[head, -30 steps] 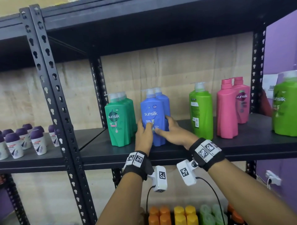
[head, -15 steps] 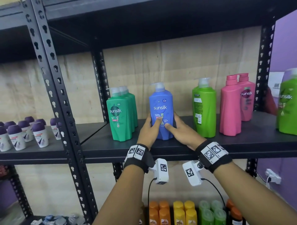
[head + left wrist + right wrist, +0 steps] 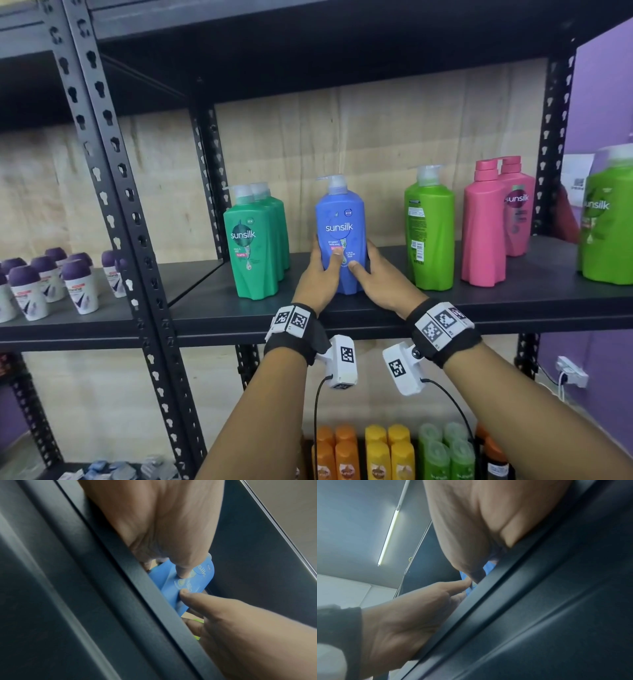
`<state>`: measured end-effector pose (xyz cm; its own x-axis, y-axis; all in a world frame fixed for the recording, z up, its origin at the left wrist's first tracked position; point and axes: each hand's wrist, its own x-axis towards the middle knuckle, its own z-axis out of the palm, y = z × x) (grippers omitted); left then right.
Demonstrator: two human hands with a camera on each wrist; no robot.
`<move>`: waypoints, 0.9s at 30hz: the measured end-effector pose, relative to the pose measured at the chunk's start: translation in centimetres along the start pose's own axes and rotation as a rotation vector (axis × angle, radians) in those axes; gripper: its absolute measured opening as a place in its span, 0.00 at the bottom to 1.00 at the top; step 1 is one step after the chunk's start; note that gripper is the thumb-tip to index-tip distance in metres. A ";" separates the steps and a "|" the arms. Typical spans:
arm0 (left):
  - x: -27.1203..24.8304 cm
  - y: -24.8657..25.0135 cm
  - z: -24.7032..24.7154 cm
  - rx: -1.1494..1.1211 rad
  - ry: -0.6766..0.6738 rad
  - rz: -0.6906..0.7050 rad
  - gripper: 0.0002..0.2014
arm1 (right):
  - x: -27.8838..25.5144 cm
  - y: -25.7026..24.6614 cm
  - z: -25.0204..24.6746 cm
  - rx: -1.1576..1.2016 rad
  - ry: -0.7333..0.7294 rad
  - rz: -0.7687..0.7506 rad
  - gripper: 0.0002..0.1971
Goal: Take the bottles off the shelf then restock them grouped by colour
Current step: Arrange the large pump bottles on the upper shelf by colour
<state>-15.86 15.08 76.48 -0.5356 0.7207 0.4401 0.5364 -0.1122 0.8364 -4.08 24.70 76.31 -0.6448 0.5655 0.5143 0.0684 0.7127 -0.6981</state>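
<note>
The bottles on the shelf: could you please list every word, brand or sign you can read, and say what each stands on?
"sunsilk" and "NEW": blue bottle, gripped by the left hand and right hand.
"sunsilk": dark green bottle.
"sunsilk": rear pink bottle.
"sunsilk", partly cut off: far-right green bottle.
"silk": blue bottle, left wrist view.
Too small or blurred: the fine print, the light green bottle back label and barcode, the deodorants.

"sunsilk" reads in white on the blue bottle (image 3: 340, 236) I hold, with a small "NEW" badge at its 1 o'clock. Same "sunsilk" on the dark green bottle (image 3: 255, 250) at 9 o'clock from it, on the rear pink bottle (image 3: 517, 209) at 3 o'clock, and on the light green bottle (image 3: 608, 219) at far right. Left wrist view: only "silk" legible. Finer print unreadable.
</note>
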 end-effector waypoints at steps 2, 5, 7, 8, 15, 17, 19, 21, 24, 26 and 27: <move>0.2 -0.2 0.0 0.049 -0.003 -0.005 0.34 | -0.1 0.1 0.0 -0.035 0.014 0.011 0.29; 0.4 -0.4 0.1 0.094 -0.001 -0.025 0.35 | -0.3 -0.1 0.1 -0.088 0.043 0.008 0.27; 0.2 -0.5 0.1 0.071 0.035 -0.012 0.32 | -0.6 -0.4 0.1 -0.121 0.064 0.013 0.26; 0.0 -0.6 0.0 0.052 0.084 0.000 0.27 | -0.7 -0.5 0.2 -0.147 0.088 0.027 0.25; -1.7 -0.2 1.1 0.178 0.429 0.161 0.14 | -2.8 -1.7 0.3 -0.406 0.136 0.056 0.17; -2.1 0.1 1.4 0.144 0.469 0.230 0.10 | -3.6 -1.8 -0.1 -0.475 0.145 0.004 0.13; -2.5 0.5 1.8 0.141 0.464 0.283 0.06 | -4.5 -1.7 -1.1 -0.533 0.159 -0.042 0.08; -2.9 1.3 2.4 0.182 0.419 0.326 0.04 | -5.2 -1.7 -2.3 -0.581 0.165 -0.062 0.07; -3.3 3.1 3.9 0.264 0.331 0.410 0.06 | -6.3 -1.6 -4.3 -0.655 0.197 -0.035 0.08; -3.1 4.8 5.4 0.285 0.288 0.455 0.06 | -7.2 -1.5 -6.0 -0.692 0.240 -0.016 0.09; -2.9 5.7 6.2 0.292 0.258 0.464 0.06 | -7.7 -1.3 -7.0 -0.707 0.257 -0.014 0.09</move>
<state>-7.21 16.58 77.89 -0.3239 0.4485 0.8331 0.8892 -0.1564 0.4299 6.12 22.31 76.72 -0.4573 0.5718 0.6811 0.5899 0.7682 -0.2489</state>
